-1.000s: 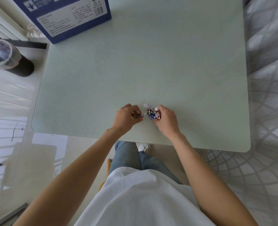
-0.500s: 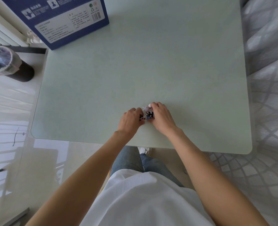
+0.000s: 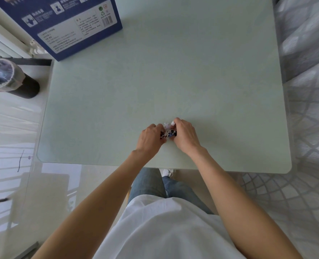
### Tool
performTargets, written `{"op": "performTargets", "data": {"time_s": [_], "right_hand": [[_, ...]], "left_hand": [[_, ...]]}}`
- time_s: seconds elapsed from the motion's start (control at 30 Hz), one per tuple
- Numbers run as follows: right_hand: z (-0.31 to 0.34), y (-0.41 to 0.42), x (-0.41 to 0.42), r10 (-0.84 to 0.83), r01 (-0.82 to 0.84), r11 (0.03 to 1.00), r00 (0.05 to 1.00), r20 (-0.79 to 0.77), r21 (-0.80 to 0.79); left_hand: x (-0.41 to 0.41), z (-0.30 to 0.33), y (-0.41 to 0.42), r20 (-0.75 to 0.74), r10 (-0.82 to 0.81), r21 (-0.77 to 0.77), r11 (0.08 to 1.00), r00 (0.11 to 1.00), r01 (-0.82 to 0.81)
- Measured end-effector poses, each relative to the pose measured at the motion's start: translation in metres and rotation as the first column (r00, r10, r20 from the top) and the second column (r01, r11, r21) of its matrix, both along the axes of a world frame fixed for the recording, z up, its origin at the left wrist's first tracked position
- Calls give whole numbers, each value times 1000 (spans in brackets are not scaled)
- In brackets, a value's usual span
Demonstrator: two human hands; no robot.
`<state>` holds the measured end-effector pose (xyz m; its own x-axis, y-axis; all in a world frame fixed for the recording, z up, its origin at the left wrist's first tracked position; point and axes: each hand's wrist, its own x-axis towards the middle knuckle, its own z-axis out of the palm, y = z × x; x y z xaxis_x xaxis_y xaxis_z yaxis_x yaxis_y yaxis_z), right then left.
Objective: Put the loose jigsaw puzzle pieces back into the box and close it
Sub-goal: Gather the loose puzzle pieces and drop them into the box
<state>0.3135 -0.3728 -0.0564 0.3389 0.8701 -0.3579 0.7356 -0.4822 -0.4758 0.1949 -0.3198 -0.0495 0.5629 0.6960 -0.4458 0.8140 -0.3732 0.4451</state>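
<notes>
Basically both hands meet near the front edge of the surface [image 3: 211,71] — left hand [image 3: 150,140] and right hand [image 3: 185,136] each keep a curled-finger grip around a small clump of puzzle pieces [image 3: 168,133], likely bunching them so they lift in one go. One pale piece [image 3: 166,125] lies loose just beyond the fingers. Blue box [image 3: 70,25] sits at the far left corner, well apart — nothing between. Bin [image 3: 7,77] on the floor, left.

- Loose white top [image 3: 166,228] at 6 o'clock, short-sleeved (forearms bare)
- Blue jeans [image 3: 151,184] just above it
- White shoe [image 3: 167,172] under the table edge
</notes>
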Motion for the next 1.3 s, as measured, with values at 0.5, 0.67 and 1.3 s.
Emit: {"op": "performTargets", "data": {"time_s": [0.5,0.67,1.3], "right_hand": [[1,-9,18,-351,434,892,840,-414,124],[1,-22,25,-379,442,896,807,-452,37],[-4,-5,8,79,-81,995,996,43,63]], "left_hand": [[5,7,36,184,104,-81,993,977,-90],[15,3,38,23,-60,8,998,998,60],[16,3,34,-22,-183,114,976,983,184]]}}
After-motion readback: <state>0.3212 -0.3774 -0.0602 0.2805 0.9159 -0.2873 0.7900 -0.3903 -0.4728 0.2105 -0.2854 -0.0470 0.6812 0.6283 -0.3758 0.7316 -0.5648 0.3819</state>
